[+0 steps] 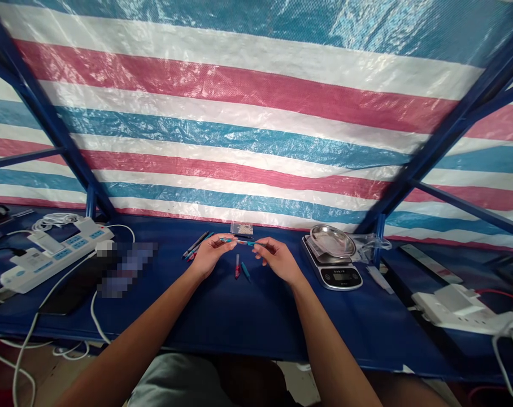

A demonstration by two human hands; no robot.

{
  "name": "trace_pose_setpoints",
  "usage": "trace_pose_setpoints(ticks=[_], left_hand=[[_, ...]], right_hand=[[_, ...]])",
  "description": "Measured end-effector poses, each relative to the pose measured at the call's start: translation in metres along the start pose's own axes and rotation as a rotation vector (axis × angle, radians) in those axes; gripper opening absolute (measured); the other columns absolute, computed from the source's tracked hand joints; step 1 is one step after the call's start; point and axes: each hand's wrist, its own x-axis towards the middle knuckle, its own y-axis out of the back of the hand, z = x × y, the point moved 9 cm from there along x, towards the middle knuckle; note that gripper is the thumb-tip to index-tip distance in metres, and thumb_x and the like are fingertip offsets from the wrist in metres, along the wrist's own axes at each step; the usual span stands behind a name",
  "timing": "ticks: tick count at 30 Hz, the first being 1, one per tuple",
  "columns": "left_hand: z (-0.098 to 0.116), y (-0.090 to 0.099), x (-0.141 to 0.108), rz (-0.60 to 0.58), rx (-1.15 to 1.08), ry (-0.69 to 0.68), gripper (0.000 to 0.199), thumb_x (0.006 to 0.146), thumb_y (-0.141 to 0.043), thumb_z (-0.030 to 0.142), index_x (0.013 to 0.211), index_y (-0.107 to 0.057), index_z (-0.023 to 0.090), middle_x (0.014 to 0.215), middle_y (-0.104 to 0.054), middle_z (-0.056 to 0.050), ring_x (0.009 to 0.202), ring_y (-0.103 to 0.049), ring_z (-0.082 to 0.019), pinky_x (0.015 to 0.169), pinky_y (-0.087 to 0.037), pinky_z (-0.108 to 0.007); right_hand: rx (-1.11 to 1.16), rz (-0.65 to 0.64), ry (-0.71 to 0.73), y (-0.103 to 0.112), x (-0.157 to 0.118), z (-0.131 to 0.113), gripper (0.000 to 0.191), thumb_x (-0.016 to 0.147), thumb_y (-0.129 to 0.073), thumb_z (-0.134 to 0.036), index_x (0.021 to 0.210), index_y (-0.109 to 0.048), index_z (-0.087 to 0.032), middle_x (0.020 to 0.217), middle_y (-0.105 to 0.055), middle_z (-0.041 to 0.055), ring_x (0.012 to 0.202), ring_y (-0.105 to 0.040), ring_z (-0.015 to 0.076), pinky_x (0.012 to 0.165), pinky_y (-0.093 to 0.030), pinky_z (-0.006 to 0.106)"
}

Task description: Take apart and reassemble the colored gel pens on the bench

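Between my two hands a slim pen (243,242) with blue parts lies level above the blue table. My left hand (212,254) pinches its left end, and my right hand (275,257) pinches the blue part at its right end. Just below the hands, a red pen piece (237,267) and a teal pen cap (245,271) lie side by side on the table. Several pens (194,246) rest behind my left hand, which partly covers them. A small clear packet (242,228) lies at the back edge.
A digital scale (340,277) carrying a round metal dish (333,241) stands to the right, with a crumpled plastic bag (369,246) beside it. Power strips (57,254) with cables lie at left, near a dark phone-like object (72,288). Blue metal struts rise on both sides.
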Motion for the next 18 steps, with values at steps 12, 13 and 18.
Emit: trace_pose_setpoints(ticks=[12,13,18], left_hand=[[0.018,-0.010,-0.005,-0.087,0.332,-0.144,0.028,0.084,-0.084,0.048,0.097,-0.082,0.023,0.105,-0.082,-0.008,0.100,-0.077,-0.027,0.097,-0.060,-0.043],[0.022,-0.015,-0.008,-0.109,0.391,-0.182,0.025,0.084,-0.083,0.047,0.094,-0.082,0.024,0.104,-0.082,-0.008,0.099,-0.077,-0.027,0.097,-0.060,-0.043],[0.035,-0.024,-0.013,-0.135,0.564,-0.295,0.021,0.089,-0.078,0.047,0.095,-0.081,0.026,0.100,-0.082,-0.005,0.092,-0.076,-0.025,0.090,-0.060,-0.038]], right_hand=[[-0.019,0.044,0.044,0.004,0.000,-0.002,0.038,0.092,-0.075,-0.053,0.113,-0.073,-0.022,0.092,-0.077,0.0064,0.081,-0.070,0.0208,0.062,-0.054,0.030],[-0.007,0.029,0.055,0.002,0.000,-0.003,0.037,0.092,-0.075,-0.052,0.112,-0.073,-0.022,0.094,-0.077,0.0069,0.082,-0.071,0.0208,0.063,-0.055,0.030],[0.079,-0.032,0.071,-0.010,0.000,-0.002,0.040,0.092,-0.075,-0.052,0.122,-0.069,-0.025,0.112,-0.077,0.0082,0.095,-0.074,0.0234,0.068,-0.060,0.032]])
